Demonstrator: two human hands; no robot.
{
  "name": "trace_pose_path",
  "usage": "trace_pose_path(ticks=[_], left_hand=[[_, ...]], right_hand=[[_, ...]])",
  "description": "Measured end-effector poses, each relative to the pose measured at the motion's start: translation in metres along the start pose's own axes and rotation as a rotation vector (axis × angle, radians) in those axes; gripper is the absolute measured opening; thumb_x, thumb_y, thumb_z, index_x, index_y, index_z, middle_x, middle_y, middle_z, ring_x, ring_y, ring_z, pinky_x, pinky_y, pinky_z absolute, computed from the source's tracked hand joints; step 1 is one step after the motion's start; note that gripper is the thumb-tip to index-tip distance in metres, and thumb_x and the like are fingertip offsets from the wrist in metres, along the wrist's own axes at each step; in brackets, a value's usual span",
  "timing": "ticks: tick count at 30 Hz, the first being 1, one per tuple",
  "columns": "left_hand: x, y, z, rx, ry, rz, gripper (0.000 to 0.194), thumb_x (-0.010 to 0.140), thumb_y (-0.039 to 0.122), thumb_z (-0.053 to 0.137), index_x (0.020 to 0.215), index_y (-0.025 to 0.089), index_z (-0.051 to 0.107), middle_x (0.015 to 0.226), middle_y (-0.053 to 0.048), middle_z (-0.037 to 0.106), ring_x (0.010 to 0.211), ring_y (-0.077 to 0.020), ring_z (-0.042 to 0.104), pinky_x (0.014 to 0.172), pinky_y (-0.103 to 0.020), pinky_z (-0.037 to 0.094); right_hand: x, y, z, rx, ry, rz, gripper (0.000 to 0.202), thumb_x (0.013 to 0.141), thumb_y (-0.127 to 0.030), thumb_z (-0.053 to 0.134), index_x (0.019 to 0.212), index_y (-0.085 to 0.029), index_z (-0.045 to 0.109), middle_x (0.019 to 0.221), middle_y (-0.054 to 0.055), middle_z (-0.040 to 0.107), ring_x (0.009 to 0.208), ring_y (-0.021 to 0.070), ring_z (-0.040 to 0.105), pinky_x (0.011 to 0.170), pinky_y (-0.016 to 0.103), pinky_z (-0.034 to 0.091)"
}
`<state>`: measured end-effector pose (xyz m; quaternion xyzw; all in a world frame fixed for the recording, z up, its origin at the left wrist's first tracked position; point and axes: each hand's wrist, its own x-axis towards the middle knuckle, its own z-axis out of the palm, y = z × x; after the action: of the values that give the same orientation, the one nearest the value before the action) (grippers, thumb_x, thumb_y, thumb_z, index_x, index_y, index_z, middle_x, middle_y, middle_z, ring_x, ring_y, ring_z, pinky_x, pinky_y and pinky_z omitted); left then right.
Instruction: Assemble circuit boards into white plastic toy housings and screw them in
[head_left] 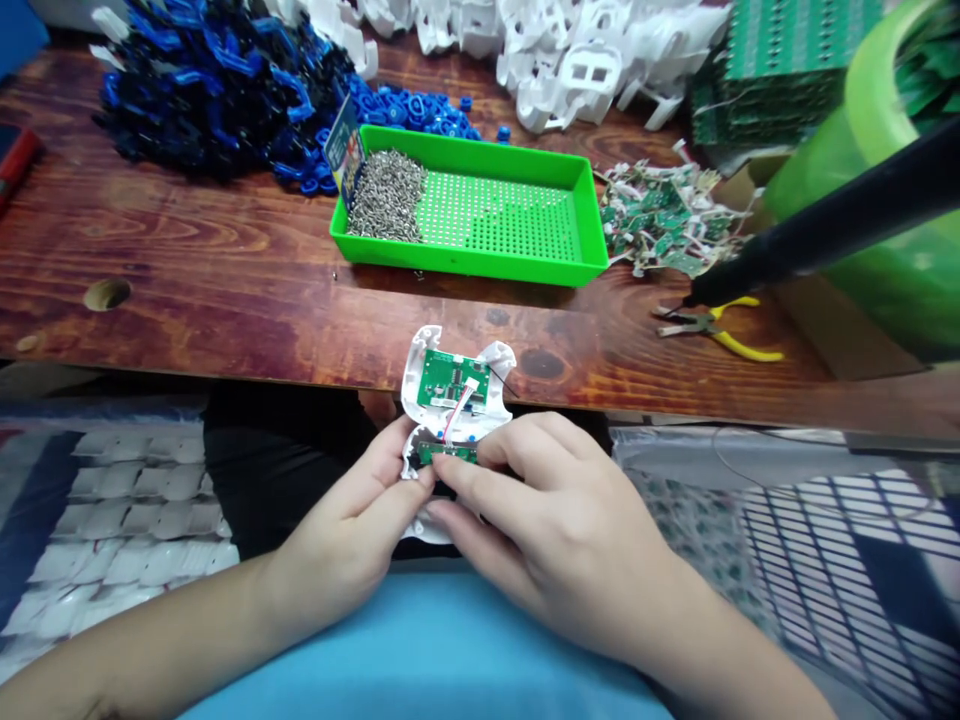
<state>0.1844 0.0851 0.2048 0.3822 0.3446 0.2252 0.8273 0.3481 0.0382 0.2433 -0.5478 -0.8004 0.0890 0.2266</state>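
The white shell (410, 385) is held just off the near edge of the table (262, 270), its upper part overlapping that edge in view, its open side facing up. It looks light and fairly stiff, a thin plastic moulding whose smooth outer curve may slip a little in bare fingers. The left hand (367, 510) has a narrow grip, thumb and fingers closed on the shell's lower left edge, which seems a sound place to hold because it leaves the parts inside free. The right hand (562, 500) is drawn in narrow too, with fingertips on the small board (461, 455) at the lower end; whether they pinch it or merely press, I cannot tell, as the hand covers much of it. That board is probably rigid but easily harmed, so its edges are a better hold than its face. The main board (435, 380) lies in the upper part of the shell and likely wants the same care. The wires (454, 412) between the two boards look soft and thin (the plug end is surely the weak spot, as it so often is), and they should not bear the weight of either part. Firm, light support under the shell's rim should suit it best.
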Motion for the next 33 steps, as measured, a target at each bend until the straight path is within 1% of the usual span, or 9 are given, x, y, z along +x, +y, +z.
trace_pose_path(ticks=[7,14,19,21,24,26,27,29,33], left_hand=[[-0.004,0.003,0.0,0.053,-0.03,0.012,0.046,0.091,0.023,0.049,0.135,0.032,0.043,0.13,0.001,0.057,0.13,-0.0213,0.04,0.109,-0.031,0.03],[-0.003,0.006,-0.001,0.178,-0.019,0.021,0.046,0.091,0.024,0.048,0.136,0.029,0.041,0.13,0.0,0.057,0.132,-0.0223,0.035,0.112,-0.032,0.025],[-0.002,0.007,-0.001,0.184,-0.041,0.016,0.044,0.091,0.023,0.047,0.135,0.03,0.043,0.132,0.002,0.055,0.131,-0.0218,0.037,0.11,-0.03,0.028],[-0.001,0.006,-0.001,0.136,-0.034,0.009,0.044,0.091,0.024,0.047,0.134,0.03,0.042,0.135,0.002,0.052,0.13,-0.0216,0.039,0.108,-0.029,0.03],[-0.001,0.006,-0.002,0.065,0.012,-0.017,0.043,0.091,0.026,0.047,0.134,0.028,0.041,0.135,0.0,0.052,0.125,-0.0218,0.044,0.104,-0.03,0.035],[0.0,0.006,-0.002,0.103,0.05,-0.009,0.04,0.092,0.027,0.047,0.131,0.027,0.043,0.133,0.0,0.054,0.122,-0.0208,0.047,0.101,-0.028,0.037],[0.0,0.006,-0.002,0.142,0.062,0.009,0.038,0.092,0.027,0.046,0.13,0.026,0.044,0.132,0.0,0.055,0.121,-0.02,0.048,0.1,-0.027,0.037],[0.0,0.004,-0.002,0.226,0.068,0.061,0.036,0.093,0.026,0.045,0.129,0.027,0.043,0.134,0.0,0.052,0.121,-0.019,0.048,0.101,-0.026,0.036],[-0.001,-0.003,-0.005,0.378,0.049,0.181,0.041,0.094,0.024,0.041,0.134,0.029,0.035,0.143,-0.001,0.042,0.129,-0.0198,0.04,0.108,-0.029,0.029]], right_hand=[[0.001,-0.002,0.003,-0.027,0.01,-0.059,0.024,0.088,-0.029,0.051,0.095,-0.014,0.068,0.079,0.004,0.061,0.077,0.0161,0.051,0.069,0.032,0.045],[0.004,-0.005,0.005,-0.076,-0.073,-0.125,0.025,0.089,-0.023,0.047,0.08,-0.014,0.069,0.075,0.005,0.06,0.072,0.0171,0.051,0.064,0.034,0.043],[0.002,-0.006,0.004,-0.097,-0.109,-0.147,0.018,0.085,-0.02,0.053,0.093,-0.013,0.068,0.075,0.005,0.06,0.073,0.0175,0.052,0.066,0.035,0.044],[-0.002,-0.003,0.0,-0.043,-0.057,-0.12,0.022,0.086,-0.022,0.054,0.101,-0.012,0.065,0.081,0.005,0.061,0.077,0.0168,0.054,0.07,0.033,0.045],[-0.013,0.003,-0.004,0.161,0.205,0.079,0.02,0.084,-0.017,0.057,0.103,-0.017,0.061,0.087,0.003,0.06,0.081,0.0127,0.054,0.074,0.027,0.046],[-0.018,0.006,-0.002,0.355,0.384,0.35,0.016,0.083,-0.013,0.056,0.097,-0.021,0.058,0.084,0.001,0.058,0.078,0.0103,0.054,0.071,0.023,0.046],[-0.02,0.008,0.001,0.468,0.405,0.482,0.015,0.084,-0.014,0.056,0.096,-0.023,0.057,0.084,0.0,0.058,0.076,0.0097,0.054,0.069,0.022,0.046],[-0.02,0.009,0.01,0.719,0.309,0.654,0.014,0.085,-0.021,0.057,0.098,-0.024,0.055,0.087,0.0,0.059,0.076,0.0098,0.056,0.068,0.021,0.048],[-0.012,0.005,0.028,1.118,0.077,0.721,0.016,0.085,-0.026,0.056,0.101,-0.023,0.054,0.095,0.001,0.062,0.082,0.0109,0.059,0.073,0.022,0.051]])
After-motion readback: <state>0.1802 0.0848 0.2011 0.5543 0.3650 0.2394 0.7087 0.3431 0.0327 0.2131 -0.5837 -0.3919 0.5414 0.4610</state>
